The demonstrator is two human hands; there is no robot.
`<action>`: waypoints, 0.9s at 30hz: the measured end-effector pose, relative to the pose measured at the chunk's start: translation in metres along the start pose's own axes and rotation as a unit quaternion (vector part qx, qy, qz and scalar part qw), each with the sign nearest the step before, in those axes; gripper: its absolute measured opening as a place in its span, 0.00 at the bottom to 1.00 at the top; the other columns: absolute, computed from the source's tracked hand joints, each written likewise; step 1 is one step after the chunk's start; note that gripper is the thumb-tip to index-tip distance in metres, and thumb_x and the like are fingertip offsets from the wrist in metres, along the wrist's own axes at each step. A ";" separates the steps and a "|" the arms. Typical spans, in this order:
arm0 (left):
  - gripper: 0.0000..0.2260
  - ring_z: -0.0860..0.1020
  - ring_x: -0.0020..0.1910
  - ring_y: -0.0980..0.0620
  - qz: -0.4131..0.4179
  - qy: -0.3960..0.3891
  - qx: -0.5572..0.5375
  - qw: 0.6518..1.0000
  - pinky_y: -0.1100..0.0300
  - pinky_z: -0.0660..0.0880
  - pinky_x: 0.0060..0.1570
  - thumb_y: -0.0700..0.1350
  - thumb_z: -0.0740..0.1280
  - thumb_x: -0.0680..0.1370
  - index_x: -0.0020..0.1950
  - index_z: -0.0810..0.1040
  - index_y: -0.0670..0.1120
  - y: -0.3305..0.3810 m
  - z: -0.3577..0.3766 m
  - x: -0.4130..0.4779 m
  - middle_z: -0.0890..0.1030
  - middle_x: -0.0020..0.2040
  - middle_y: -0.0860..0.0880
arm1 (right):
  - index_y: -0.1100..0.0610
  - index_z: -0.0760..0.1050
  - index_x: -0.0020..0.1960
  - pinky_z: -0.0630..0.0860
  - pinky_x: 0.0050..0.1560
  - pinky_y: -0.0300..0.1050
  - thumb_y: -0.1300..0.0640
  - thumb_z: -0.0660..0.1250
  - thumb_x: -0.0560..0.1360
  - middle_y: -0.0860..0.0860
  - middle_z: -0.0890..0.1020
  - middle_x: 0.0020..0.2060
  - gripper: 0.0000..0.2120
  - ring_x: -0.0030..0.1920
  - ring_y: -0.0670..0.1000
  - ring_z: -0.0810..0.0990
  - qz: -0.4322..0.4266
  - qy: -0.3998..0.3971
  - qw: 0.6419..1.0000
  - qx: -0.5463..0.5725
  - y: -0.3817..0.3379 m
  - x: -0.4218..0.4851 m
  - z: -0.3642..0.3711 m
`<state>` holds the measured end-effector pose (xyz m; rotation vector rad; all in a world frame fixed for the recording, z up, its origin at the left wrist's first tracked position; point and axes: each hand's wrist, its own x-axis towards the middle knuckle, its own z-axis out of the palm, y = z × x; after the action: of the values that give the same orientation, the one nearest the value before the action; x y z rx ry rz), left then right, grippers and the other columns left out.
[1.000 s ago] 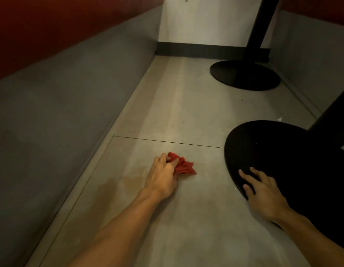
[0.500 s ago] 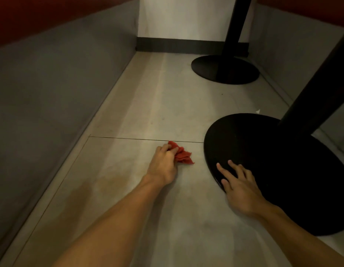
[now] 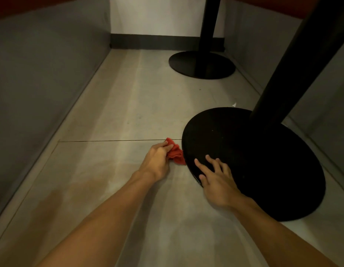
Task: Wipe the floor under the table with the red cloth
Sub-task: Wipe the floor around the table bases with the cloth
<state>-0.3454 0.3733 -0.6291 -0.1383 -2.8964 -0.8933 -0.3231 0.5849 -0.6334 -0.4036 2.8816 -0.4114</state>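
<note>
My left hand [image 3: 157, 160] presses a crumpled red cloth [image 3: 175, 154] onto the grey tiled floor [image 3: 117, 105]. The cloth touches the left edge of a round black table base [image 3: 263, 160], just below a tile seam. My right hand [image 3: 215, 180] rests flat with fingers spread on the near left rim of that base, partly on the floor. A black table post [image 3: 294, 60] rises from the base toward the upper right.
A second round black base with its post [image 3: 202, 64] stands farther back near the white end wall. Grey bench walls [image 3: 42, 83] close in the floor strip on the left and right. A small white scrap [image 3: 234, 105] lies behind the near base.
My left hand has slid the cloth to the right across the floor until it meets the base's edge. My right hand has stayed on the base rim.
</note>
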 end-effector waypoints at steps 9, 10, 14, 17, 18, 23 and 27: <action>0.20 0.66 0.71 0.50 0.016 -0.013 -0.049 0.999 0.73 0.54 0.68 0.36 0.62 0.77 0.70 0.71 0.42 0.014 0.004 -0.012 0.69 0.72 0.42 | 0.38 0.50 0.76 0.45 0.75 0.52 0.49 0.52 0.82 0.45 0.48 0.78 0.24 0.77 0.53 0.42 0.014 -0.010 1.000 0.019 -0.003 0.000 -0.005; 0.21 0.65 0.72 0.49 0.032 -0.012 -0.039 0.999 0.73 0.51 0.68 0.36 0.63 0.76 0.69 0.72 0.44 0.011 0.005 -0.020 0.69 0.72 0.44 | 0.38 0.50 0.76 0.46 0.76 0.52 0.49 0.52 0.82 0.45 0.48 0.78 0.24 0.77 0.53 0.42 0.014 -0.010 1.000 0.018 -0.004 0.000 -0.006; 0.22 0.64 0.73 0.50 0.087 -0.048 -0.021 0.995 0.77 0.48 0.67 0.33 0.63 0.75 0.69 0.73 0.44 0.011 0.007 -0.049 0.69 0.71 0.45 | 0.38 0.50 0.77 0.47 0.77 0.52 0.49 0.51 0.83 0.45 0.48 0.78 0.24 0.77 0.53 0.42 0.023 -0.001 0.999 0.022 -0.007 -0.003 -0.005; 0.22 0.63 0.73 0.52 0.091 -0.051 -0.016 0.994 0.75 0.49 0.68 0.34 0.62 0.76 0.69 0.72 0.46 0.012 0.005 -0.050 0.68 0.72 0.47 | 0.38 0.50 0.76 0.46 0.76 0.52 0.49 0.51 0.83 0.45 0.48 0.78 0.24 0.77 0.52 0.41 0.032 0.007 0.999 0.025 -0.007 -0.004 -0.002; 0.22 0.63 0.73 0.52 0.091 -0.053 -0.015 0.994 0.75 0.50 0.68 0.34 0.63 0.76 0.69 0.72 0.46 0.011 0.002 -0.047 0.68 0.72 0.48 | 0.37 0.50 0.76 0.46 0.76 0.52 0.49 0.51 0.83 0.45 0.48 0.78 0.24 0.77 0.52 0.41 0.032 0.006 0.999 0.027 -0.007 -0.004 -0.003; 0.19 0.68 0.71 0.48 0.045 -0.026 -0.004 0.999 0.71 0.54 0.69 0.35 0.63 0.76 0.66 0.76 0.44 -0.019 -0.028 -0.039 0.71 0.70 0.45 | 0.37 0.52 0.76 0.48 0.76 0.53 0.49 0.53 0.82 0.44 0.49 0.78 0.24 0.77 0.51 0.42 0.038 -0.008 0.998 0.042 -0.007 -0.004 -0.007; 0.19 0.71 0.69 0.46 -0.014 0.011 0.013 1.000 0.67 0.58 0.69 0.32 0.64 0.74 0.64 0.77 0.42 -0.065 -0.065 -0.059 0.74 0.68 0.42 | 0.38 0.53 0.76 0.48 0.76 0.53 0.51 0.54 0.82 0.44 0.50 0.78 0.24 0.77 0.51 0.43 0.045 0.004 0.998 0.042 -0.012 -0.005 -0.008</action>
<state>-0.2898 0.2799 -0.6190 -0.0851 -2.8943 -0.8568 -0.3173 0.5773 -0.6214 -0.2575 2.8643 -0.5183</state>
